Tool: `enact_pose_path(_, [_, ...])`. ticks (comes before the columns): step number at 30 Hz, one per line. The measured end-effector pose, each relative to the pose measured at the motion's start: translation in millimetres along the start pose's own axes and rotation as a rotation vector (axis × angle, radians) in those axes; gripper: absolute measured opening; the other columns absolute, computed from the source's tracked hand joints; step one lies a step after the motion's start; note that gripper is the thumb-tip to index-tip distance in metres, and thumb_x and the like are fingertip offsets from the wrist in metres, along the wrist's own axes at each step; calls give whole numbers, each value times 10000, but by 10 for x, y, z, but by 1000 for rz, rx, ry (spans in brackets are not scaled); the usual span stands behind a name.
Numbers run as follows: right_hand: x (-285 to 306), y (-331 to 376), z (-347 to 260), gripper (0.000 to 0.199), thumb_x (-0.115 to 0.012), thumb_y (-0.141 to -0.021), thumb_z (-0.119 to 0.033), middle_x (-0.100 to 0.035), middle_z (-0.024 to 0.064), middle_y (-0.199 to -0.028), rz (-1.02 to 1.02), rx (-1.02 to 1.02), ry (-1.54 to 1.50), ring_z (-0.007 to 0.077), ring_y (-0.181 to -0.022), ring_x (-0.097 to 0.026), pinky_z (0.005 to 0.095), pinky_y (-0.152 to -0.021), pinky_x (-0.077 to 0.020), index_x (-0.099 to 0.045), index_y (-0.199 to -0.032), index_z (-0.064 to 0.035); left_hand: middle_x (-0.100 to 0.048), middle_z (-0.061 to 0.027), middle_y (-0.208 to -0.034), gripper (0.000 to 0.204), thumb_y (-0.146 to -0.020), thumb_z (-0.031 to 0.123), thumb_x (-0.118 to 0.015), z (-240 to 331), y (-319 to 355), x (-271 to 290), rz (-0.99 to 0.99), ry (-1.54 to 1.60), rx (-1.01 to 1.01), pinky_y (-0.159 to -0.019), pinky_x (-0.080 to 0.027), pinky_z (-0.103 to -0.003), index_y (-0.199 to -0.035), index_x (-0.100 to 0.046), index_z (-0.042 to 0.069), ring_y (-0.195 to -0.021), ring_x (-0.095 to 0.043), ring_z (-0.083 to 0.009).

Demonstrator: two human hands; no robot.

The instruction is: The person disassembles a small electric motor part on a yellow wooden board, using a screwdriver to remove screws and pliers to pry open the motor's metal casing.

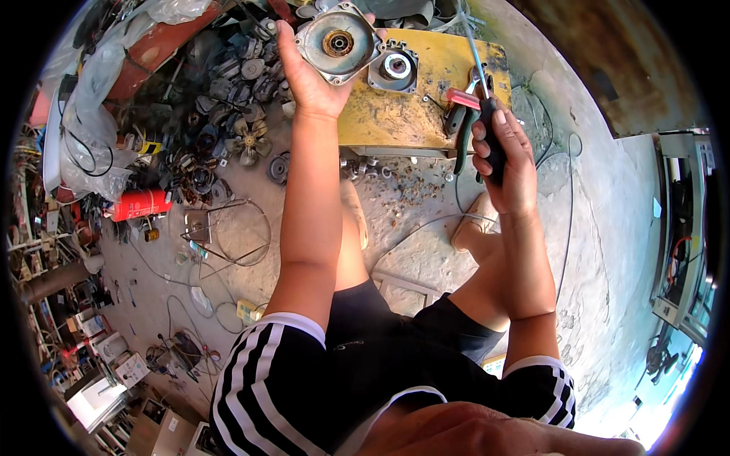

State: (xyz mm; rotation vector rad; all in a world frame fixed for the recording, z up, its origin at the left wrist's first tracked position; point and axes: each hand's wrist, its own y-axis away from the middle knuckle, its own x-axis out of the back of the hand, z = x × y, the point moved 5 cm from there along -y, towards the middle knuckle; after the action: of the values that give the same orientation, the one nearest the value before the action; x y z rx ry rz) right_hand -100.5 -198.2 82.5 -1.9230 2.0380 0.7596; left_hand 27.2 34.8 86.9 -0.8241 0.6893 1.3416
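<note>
While the left hand (310, 72) is lifting the grey motor cover (338, 42) clear of the yellow counter (395, 114), its fingers are curling round the cover's left rim and its thumb is pressing the lower edge, so the plate is hanging on a one-sided grip with its rusty bearing seat facing up. A slip there is looking likely to drop it onto the second cover (394, 68) lying on the counter just beside it, or onto the concrete floor (426, 243) by the person's feet. The right hand (502, 156) is wrapping its fingers tightly round the black handle of a screwdriver (477, 68), whose shaft is pointing up and away past the counter's far edge; swinging it inward is risking a jab at the left wrist. Green-handled pliers (460, 125) are resting on the counter edge near that hand and seem, as far as the bent view shows, half overhanging, so a nudge could knock them off.
</note>
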Motion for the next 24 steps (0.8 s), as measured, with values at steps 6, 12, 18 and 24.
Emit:
enact_pose_path(6, [-78, 51, 27, 393, -574, -1020, -251, -608, -17, -821, -190, -58, 451, 25, -639, -503, 171, -505, -381, -577, -1363, -60, -671, -148, -1215, 732, -986, 609, -358, -85, -42, 102, -76, -90, 18, -950, -539, -442, -1311, -569, -12, -1086, -663, -301])
enact_pose_path(12, [-131, 39, 128, 389, -587, -1017, -250, -611, -19, -812, -218, -46, 486, 24, -631, -507, 174, -494, -377, -583, -1354, -56, -666, -161, -1219, 723, -1009, 578, -321, -167, -17, 40, -82, -150, 48, -969, -533, -424, -1331, -551, -27, -1100, -659, -295])
enact_pose_path(18, [-142, 43, 152, 393, -572, -1023, -254, -602, -18, -816, -215, -109, 453, 26, -638, -509, 177, -492, -386, -577, -1355, -44, -660, -163, -1229, 716, -1018, 561, -302, -166, 24, 20, -141, -245, 46, -980, -526, -420, -1347, -533, -32, -1108, -655, -291])
enact_pose_path(24, [-125, 69, 149, 427, -575, -1021, -285, -596, -29, -812, -216, -147, 414, 32, -659, -527, 180, -515, -397, -561, -1381, -55, -668, -153, -1212, 671, -1020, 519, -308, -181, 71, 13, -144, -403, 13, -979, -521, -406, -1333, -542, -27, -1095, -658, -272])
